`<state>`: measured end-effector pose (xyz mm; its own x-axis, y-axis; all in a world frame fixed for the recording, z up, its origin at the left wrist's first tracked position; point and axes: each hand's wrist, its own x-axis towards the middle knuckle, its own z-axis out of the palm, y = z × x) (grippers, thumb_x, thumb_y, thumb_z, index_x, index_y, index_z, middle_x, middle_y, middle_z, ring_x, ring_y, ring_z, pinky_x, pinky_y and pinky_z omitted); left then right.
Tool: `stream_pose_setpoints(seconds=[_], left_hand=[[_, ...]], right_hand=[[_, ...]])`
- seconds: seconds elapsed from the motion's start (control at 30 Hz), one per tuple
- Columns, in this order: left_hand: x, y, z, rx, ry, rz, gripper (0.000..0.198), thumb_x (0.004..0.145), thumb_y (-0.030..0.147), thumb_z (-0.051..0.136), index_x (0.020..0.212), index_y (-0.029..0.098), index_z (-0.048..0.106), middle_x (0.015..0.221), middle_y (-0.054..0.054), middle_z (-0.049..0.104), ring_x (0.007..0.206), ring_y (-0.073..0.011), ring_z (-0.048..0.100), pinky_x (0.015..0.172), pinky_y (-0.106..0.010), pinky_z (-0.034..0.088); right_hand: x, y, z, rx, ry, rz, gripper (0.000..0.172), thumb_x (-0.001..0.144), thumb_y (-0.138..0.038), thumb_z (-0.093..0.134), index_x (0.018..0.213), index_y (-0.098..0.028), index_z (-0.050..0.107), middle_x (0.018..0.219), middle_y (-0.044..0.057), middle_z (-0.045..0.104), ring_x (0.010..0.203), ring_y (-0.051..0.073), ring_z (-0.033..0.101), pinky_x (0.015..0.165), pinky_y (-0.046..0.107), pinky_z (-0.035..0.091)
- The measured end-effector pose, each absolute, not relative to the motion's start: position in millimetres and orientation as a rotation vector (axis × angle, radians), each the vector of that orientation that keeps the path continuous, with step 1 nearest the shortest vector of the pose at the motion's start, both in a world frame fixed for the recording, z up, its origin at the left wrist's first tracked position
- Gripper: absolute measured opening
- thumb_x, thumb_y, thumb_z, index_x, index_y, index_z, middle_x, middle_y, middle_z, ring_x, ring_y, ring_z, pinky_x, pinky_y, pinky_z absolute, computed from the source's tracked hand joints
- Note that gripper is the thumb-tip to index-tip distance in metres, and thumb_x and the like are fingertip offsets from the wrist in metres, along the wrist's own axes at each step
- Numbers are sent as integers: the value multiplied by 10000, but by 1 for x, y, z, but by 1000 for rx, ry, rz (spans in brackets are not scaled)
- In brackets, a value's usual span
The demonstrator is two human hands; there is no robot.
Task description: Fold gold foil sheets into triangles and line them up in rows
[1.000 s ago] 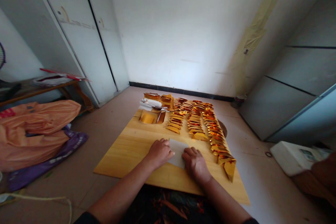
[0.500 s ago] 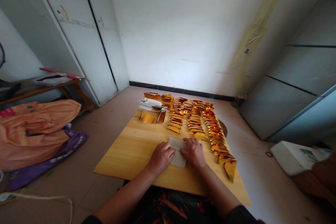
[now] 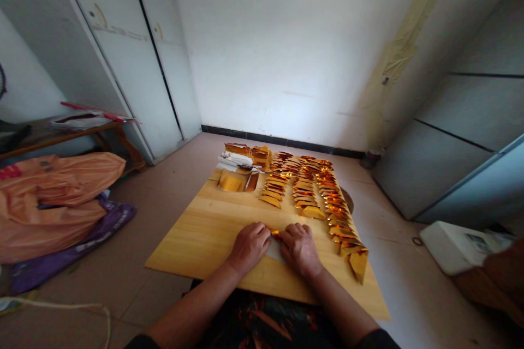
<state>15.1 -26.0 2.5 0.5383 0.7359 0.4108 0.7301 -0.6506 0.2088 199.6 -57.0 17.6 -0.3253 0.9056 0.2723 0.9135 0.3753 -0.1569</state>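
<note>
A sheet of gold foil paper (image 3: 275, 251), pale side up, lies on the wooden board in front of me. Its far edge is turned over toward me, so a narrow gold strip shows between my hands. My left hand (image 3: 251, 244) has its fingers closed on the left end of that fold. On the right end, my right hand (image 3: 299, 245) pinches the fold with bent fingers. Both palms rest low over the board, and the fingertips partly cover the sheet. Just beyond stand rows of folded gold paper pieces (image 3: 308, 196).
The wooden board (image 3: 196, 229) carries a curved stack of gold sheets (image 3: 233, 181) and white paper (image 3: 235, 159) at its far left. Orange and purple bags (image 3: 61, 191) lie on the floor at left. A white box (image 3: 444, 245) sits to the right.
The sheet lay flat and pale half a second ago. Its far edge has been folded toward me, exposing gold, and both hands have closed in on that edge.
</note>
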Motion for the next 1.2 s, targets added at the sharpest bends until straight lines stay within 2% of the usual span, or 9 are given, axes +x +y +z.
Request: stream_pose_setpoints(seconds=[0.07,0.23,0.37,0.43,0.53,0.7,0.87,1.03,1.2], left_hand=[[13,-28,5,2726,1348,735,78,814,130,534,823,188,584,833,-33,554,779,-162,533,714,-275,452],[10,-30,0,2752,1307,820,306,838,115,480,1104,234,572,996,-53,531,892,-164,534,767,-270,473],[11,-29,-6,2788,1345,814,183,872,149,445,880,200,621,1027,-68,529,912,-176,510,758,-278,458],[12,-29,-5,2796,1380,764,190,878,159,447,775,182,605,1002,-72,542,882,-178,504,740,-287,445],[14,-30,1,2826,1383,702,197,876,154,463,730,179,592,897,-67,564,836,-181,498,719,-303,421],[15,-32,12,2825,1302,648,141,861,143,504,765,184,599,816,-56,596,849,-202,504,742,-347,382],[14,-34,13,2816,1336,618,100,863,162,513,848,196,606,870,-52,621,874,-206,503,757,-353,342],[15,-34,10,2840,1336,574,203,883,186,504,1054,231,603,932,-50,628,902,-207,503,761,-347,323],[16,-33,8,2835,1347,550,214,899,164,470,1051,210,612,982,-65,631,951,-216,504,784,-359,324]], right_hand=[[201,-59,16,-1590,-2337,-49,114,829,-192,549,880,-224,647,864,28,583,843,168,465,762,308,260],[202,-59,14,-1557,-2330,-41,132,843,-199,543,914,-236,649,864,32,585,840,173,467,762,311,261],[201,-60,14,-1569,-2329,-44,119,865,-214,529,886,-232,645,863,27,588,842,173,464,776,319,262],[202,-61,14,-1556,-2335,-53,117,873,-215,521,876,-228,637,865,26,590,845,172,464,795,325,264],[205,-65,14,-1499,-2362,-73,122,889,-220,498,879,-229,620,869,22,597,862,174,468,857,343,259],[214,-73,13,-1466,-2392,-82,156,906,-199,453,884,-241,602,849,-5,601,851,163,481,934,363,237],[210,-71,15,-1513,-2357,-43,123,889,-248,508,936,-239,621,872,21,598,859,169,485,839,321,273],[193,-60,22,-1653,-2366,-78,167,854,-334,571,994,-264,629,874,38,590,849,189,480,770,322,264],[185,-54,24,-1691,-2388,-103,152,860,-342,566,975,-275,638,865,41,595,839,191,485,755,328,255]])
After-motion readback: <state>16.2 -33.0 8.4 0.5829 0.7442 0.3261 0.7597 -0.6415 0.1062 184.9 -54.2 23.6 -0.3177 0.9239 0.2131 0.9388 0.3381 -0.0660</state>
